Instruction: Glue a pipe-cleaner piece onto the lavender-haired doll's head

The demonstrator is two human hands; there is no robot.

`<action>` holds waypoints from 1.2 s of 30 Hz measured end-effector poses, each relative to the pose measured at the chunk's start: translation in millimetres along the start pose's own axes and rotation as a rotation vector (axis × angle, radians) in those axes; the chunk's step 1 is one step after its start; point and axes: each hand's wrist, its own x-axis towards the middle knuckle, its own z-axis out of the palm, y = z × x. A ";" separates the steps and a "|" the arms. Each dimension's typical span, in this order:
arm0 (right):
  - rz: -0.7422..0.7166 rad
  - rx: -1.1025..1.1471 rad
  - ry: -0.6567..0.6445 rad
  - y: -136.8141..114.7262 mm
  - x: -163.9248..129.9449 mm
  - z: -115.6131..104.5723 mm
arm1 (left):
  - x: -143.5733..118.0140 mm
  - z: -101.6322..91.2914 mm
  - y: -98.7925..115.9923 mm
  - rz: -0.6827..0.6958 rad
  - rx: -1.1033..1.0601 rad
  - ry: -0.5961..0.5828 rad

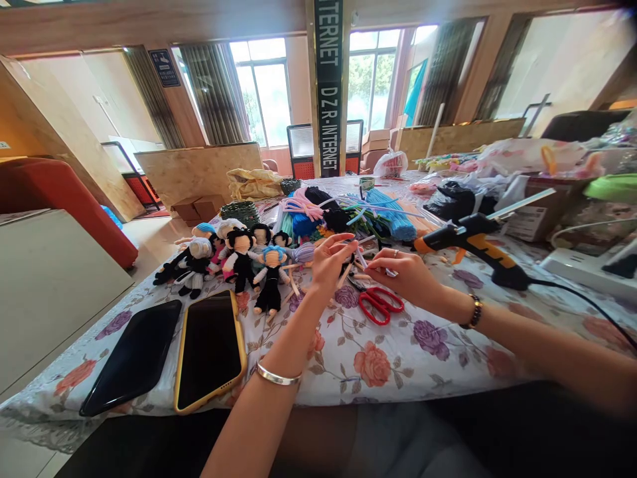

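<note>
Both hands are up over the middle of the table (348,362), which wears a flowered cloth. The left hand (329,260) is raised with fingers curled loosely, fingertips pinching the end of a thin pale stick (359,256). The right hand (404,273) meets it from the other side, fingers closed around the same stick, a ring on one finger and a bead bracelet at the wrist. What else sits between the fingertips is too small to tell.

Just below the hands, red-handled scissors (381,304) lie flat on the cloth. Toward the left, a row of small yarn dolls (239,262) in black outfits is lined up. Nearer the front edge, two phones lie face up: a black phone (134,355) and a yellow-cased phone (209,348) side by side. To the right, an orange and black glue gun (472,242) rests propped with its cord trailing off. Behind the hands, a heap of coloured pipe cleaners (348,212) spreads toward the far edge.
</note>
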 end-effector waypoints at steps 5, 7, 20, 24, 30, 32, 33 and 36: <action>-0.042 -0.029 0.064 5.2 -7.5 7.3 | -4.8 1.7 4.0 -0.049 -0.060 -0.115; -0.082 -0.023 0.065 6.9 -8.5 8.6 | -6.9 1.9 5.5 -0.060 -0.075 -0.160; 0.075 0.113 0.066 -1.6 -3.5 2.7 | -6.0 5.2 4.6 -0.093 -0.031 -0.098; 0.089 0.152 0.045 1.2 -1.5 3.0 | -5.9 4.7 1.3 -0.070 0.086 -0.152; 0.109 0.177 0.069 3.5 -1.4 6.6 | -4.6 2.8 -1.8 -0.051 0.122 -0.152; 0.117 0.171 0.074 2.1 -1.7 5.9 | -5.2 3.1 -0.8 -0.045 0.126 -0.159; 0.116 0.172 0.075 1.3 -1.9 5.3 | -5.7 3.4 -0.2 -0.040 0.128 -0.159; 0.107 0.194 0.071 -0.2 -2.4 4.0 | -7.2 4.3 1.7 -0.030 0.133 -0.158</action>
